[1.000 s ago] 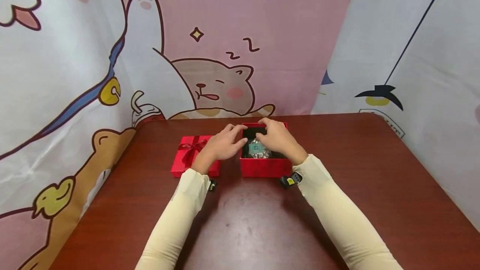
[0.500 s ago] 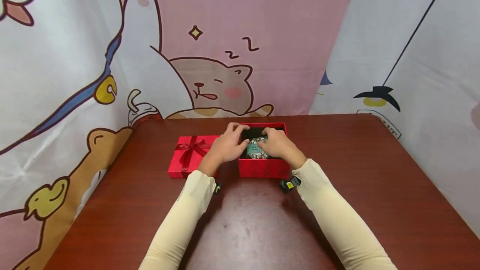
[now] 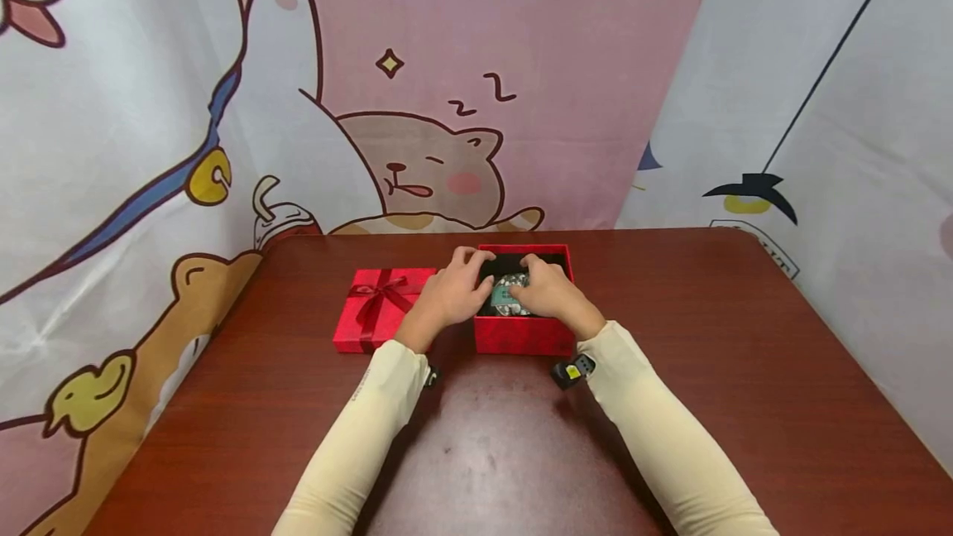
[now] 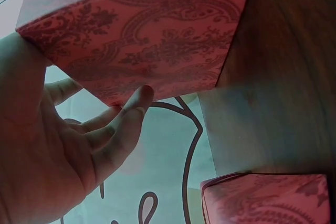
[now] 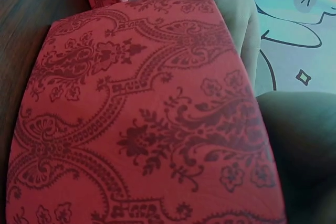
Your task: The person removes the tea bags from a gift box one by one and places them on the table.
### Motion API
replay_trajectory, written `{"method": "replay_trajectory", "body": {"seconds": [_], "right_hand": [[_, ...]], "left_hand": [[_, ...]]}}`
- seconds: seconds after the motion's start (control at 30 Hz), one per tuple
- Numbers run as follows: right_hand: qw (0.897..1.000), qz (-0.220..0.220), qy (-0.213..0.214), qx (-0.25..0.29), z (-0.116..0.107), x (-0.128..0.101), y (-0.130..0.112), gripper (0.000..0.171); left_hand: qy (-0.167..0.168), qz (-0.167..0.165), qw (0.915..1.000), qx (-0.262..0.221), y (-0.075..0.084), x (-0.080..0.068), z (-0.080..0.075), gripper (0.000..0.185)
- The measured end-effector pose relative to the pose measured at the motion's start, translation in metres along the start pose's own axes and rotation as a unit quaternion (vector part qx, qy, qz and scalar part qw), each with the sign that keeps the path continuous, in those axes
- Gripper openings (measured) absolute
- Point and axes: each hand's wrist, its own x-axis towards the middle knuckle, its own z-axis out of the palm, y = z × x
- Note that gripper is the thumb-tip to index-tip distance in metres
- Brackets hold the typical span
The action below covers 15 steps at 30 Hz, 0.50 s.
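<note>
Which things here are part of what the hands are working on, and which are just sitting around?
In use: open red gift box; packet inside it; left hand at the box's left wall; right hand on the packet.

Lying about: red lid with ribbon bow; wooden table; cartoon backdrop.

Both hands, the right hand (image 3: 547, 294) foremost, have sunk lower into the red box (image 3: 524, 334).
</note>
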Motion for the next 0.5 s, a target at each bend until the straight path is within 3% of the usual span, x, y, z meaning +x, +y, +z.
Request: {"method": "replay_trajectory", "body": {"seconds": [0.5], "right_hand": [[0.998,-0.005,0.033,0.054,0.0023,0.0001,0.0026,0.055]], "left_hand": [[-0.008,-0.014,0.9998,-0.007,0.0033,-0.0019,0.0022,0.043]]}}
